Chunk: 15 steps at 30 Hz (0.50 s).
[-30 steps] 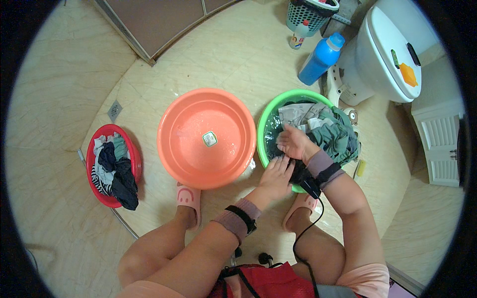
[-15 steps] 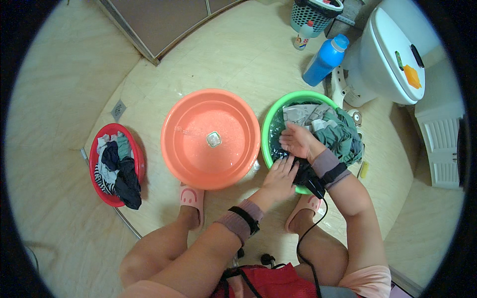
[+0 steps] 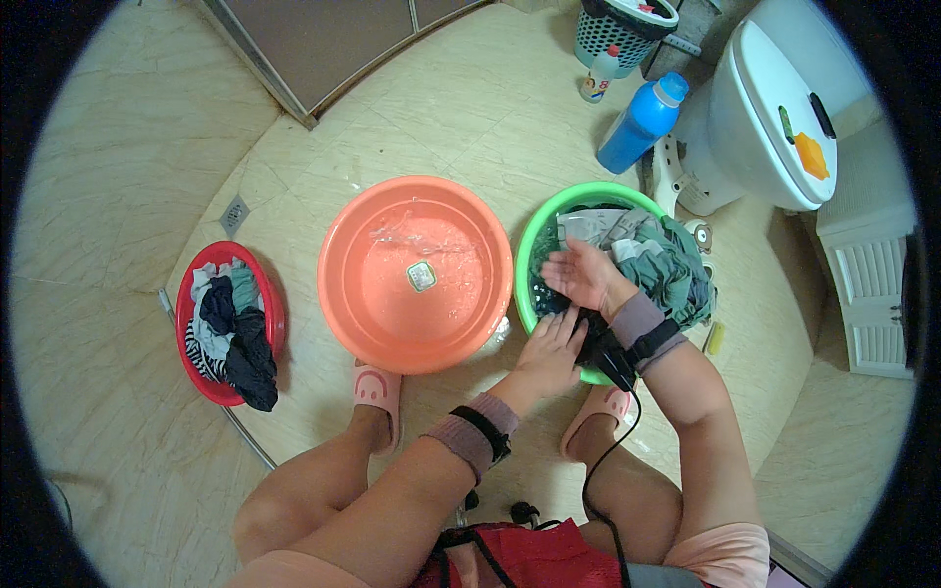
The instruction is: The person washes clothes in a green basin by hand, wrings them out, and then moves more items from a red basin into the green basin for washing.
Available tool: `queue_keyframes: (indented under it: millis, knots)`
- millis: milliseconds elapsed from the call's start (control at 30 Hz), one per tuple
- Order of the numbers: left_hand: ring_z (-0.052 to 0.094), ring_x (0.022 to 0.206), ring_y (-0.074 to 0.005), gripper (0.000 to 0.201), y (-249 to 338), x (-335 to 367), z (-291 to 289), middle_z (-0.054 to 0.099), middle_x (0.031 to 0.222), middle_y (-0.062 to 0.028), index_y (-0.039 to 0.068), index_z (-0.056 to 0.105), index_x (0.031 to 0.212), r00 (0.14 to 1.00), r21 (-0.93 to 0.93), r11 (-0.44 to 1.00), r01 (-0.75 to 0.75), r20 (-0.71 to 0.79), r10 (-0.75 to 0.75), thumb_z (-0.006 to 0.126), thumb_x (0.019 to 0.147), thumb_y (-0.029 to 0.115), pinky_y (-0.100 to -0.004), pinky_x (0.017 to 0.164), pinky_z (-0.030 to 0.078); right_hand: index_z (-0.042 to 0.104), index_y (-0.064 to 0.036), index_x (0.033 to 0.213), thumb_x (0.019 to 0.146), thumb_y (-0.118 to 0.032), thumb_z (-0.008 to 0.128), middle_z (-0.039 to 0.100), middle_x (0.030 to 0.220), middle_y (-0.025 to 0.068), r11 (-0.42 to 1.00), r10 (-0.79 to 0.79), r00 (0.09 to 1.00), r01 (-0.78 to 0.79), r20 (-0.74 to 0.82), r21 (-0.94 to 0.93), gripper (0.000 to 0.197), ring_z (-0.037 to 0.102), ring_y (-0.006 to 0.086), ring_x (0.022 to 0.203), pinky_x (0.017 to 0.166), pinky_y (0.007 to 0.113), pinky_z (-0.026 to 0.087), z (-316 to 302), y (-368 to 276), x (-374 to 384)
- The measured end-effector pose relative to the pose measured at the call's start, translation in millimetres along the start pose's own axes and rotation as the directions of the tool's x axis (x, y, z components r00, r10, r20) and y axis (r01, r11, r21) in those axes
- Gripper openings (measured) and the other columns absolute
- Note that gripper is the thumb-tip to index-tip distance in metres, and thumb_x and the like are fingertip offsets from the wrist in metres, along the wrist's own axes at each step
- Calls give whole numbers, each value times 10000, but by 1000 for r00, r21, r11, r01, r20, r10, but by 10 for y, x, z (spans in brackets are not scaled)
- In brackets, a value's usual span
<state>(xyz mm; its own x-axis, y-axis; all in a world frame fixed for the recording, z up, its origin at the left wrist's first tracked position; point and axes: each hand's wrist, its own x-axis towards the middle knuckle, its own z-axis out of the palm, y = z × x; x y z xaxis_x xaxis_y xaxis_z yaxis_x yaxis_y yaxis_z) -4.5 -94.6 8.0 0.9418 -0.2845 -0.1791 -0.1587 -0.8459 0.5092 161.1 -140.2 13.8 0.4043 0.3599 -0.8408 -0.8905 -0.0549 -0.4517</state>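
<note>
A green basin (image 3: 529,245) holds water with wet clothes in it, and a heap of grey and green garments (image 3: 652,260) fills its right side. Over the left part of the water my right hand (image 3: 580,274) is held open, palm turned partly up, fingers stretched out. My left hand (image 3: 551,351) lies at the near rim with its fingers extended, nearest to dark cloth in the basin; it grips nothing visible. Under my right wrist hangs a black device (image 3: 613,361) with a cable. Beside the green basin stands an orange basin (image 3: 358,314) with shallow water.
At the left stands a red basin (image 3: 278,323) piled with clothes. A blue bottle (image 3: 637,127), a smaller clear bottle (image 3: 600,73) and a perforated bin (image 3: 608,39) stand at the back right. Beside them is a white toilet (image 3: 765,108). My slippered feet (image 3: 377,392) flank the basins' near side.
Splashes and ripples now show in the orange basin, where the water was calmer. My right hand has shifted slightly left and away from me; my left hand has hardly moved.
</note>
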Motion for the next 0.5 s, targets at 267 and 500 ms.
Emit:
queue_keyframes:
  millis: [267,500]
  knots:
    - [221,1367,-347,763,-85,-72,46,223,1461,-260,-18,305,1398,999,-4,1000,11,-44,-11,564,799,376,-424,1134,108,473,47,1227,957,-384,441,571,1111,160,996,3,944,-31,331,78,509,554,269,1010,925,377,445,521,-102,-581]
    - [253,1357,-315,689,-25,-70,13,292,1446,-204,16,361,1378,996,-113,993,-11,-91,1,600,790,283,-412,1135,142,567,-39,1121,933,-260,545,596,1098,85,908,-76,934,210,350,-362,290,570,205,1030,876,361,477,491,-10,-595]
